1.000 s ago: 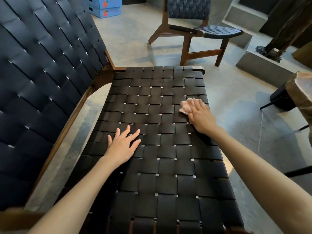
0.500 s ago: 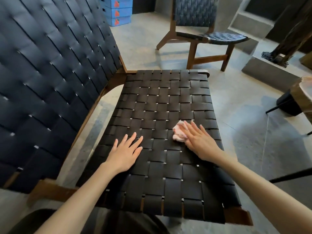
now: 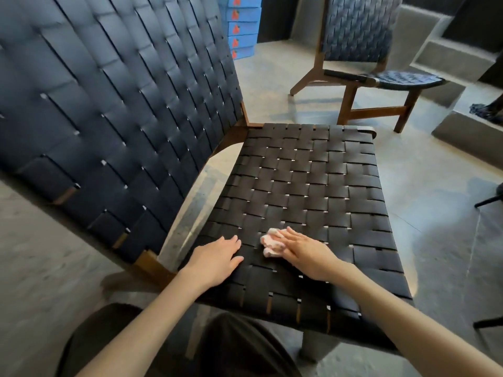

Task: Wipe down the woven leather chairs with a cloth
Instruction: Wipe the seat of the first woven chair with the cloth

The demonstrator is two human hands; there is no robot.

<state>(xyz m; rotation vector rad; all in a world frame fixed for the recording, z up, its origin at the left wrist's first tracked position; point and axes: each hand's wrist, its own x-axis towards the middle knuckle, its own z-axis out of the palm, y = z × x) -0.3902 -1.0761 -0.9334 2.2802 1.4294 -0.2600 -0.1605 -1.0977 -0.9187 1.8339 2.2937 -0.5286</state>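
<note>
A chair with a black woven leather seat and a tall woven backrest on a wooden frame fills the view. My right hand presses a small crumpled pink cloth flat on the seat near its front edge, fingers straight over it. My left hand rests flat on the seat just left of the cloth, fingers together. A second woven leather chair stands at the back right.
A stack of blue boxes stands at the back. Grey concrete steps rise at the right. Dark thin legs of some stand show at the right edge. The floor is grey concrete.
My right hand has dragged the cloth from the seat's far right part toward the front edge and leftward. My left hand slid back toward the front too. The view pulled back.
</note>
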